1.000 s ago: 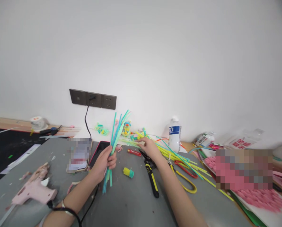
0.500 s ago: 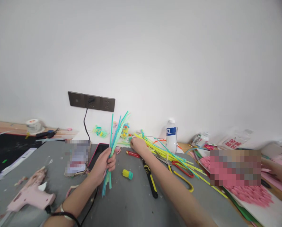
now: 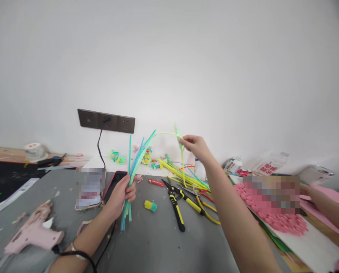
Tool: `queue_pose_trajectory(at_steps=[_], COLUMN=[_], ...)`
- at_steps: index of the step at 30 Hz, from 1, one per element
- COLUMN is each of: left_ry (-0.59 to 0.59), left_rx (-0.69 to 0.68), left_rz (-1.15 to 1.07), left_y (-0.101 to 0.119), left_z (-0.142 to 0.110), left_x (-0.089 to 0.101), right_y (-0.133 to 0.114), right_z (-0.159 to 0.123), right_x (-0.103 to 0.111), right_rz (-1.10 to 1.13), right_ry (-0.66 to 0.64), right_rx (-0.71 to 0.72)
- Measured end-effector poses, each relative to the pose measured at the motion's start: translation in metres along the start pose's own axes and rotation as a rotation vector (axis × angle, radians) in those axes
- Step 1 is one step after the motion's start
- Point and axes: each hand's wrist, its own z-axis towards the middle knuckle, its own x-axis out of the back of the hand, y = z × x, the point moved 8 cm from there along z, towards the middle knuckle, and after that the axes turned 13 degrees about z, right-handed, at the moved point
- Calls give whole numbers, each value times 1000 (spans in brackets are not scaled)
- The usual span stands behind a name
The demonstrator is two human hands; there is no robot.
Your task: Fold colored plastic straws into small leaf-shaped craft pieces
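My left hand (image 3: 125,194) is closed around a bundle of blue, teal and pale green pipe cleaners (image 3: 135,165), which stand nearly upright and fan out at the top. Raised in front of the wall, my right hand (image 3: 194,146) pinches a few pale green and yellow pipe cleaners (image 3: 183,161). One thin yellowish strand arcs from there toward the top of the bundle. Below my right hand lies a pile of yellow pipe cleaners (image 3: 193,182). Black-and-yellow pliers (image 3: 177,212) and a small yellow-and-teal piece (image 3: 150,205) lie between my arms.
A pink glue gun (image 3: 34,235) with a black cord lies at left, near a phone (image 3: 91,189). A red lighter (image 3: 156,182) is behind the pliers. At right, another person's arm (image 3: 327,204) reaches over pink braided work (image 3: 269,204). Sockets (image 3: 106,121) are on the wall.
My right hand has lifted from the yellow pile, up and to the right, drawing pale green and yellow pipe cleaners with it. My left hand keeps its bundle. The view has shifted slightly right.
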Motion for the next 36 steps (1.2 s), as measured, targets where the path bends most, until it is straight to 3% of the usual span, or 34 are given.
queue_pose_trajectory(at_steps=[3,8,10,14,17,19,21,24,28,30,33,36], left_ry=[-5,10,16,30,30,17,11,22,29,29,23,16], left_rx=[3,-16,-17,-15,-14,-11,-11,-20,-22,-20,-19,-21], left_rz=[10,-2,-5,-5,2,9,13,8,-7,-10,-8,-1], left_y=[1,3,3,3,2,2,1,1,0,-1,-2,-1], left_z=[-1,-2,-2,-1,0,-1,-1,-1,0,1,2,2], left_x=[-2,-1,0,2,2,1,0,2,4,5,5,4], right_y=[-12,-31,-42,-70,-87,-86,-71,-18,47,71,91,96], right_z=[-3,-6,-5,-8,-12,-11,-10,-15,-41,-57,-71,-71], right_x=[33,91,108,130,137,125,95,38,-47,-75,-92,-86], right_rz=[115,332,403,375,119,-89,-234,-568,-695,-729,-769,-817], right_ry=[80,380,434,372,244,92,-96,-235,-353,-417,-470,-465], right_rx=[7,93,139,115,65,29,-11,-232,-387,-445,-498,-526])
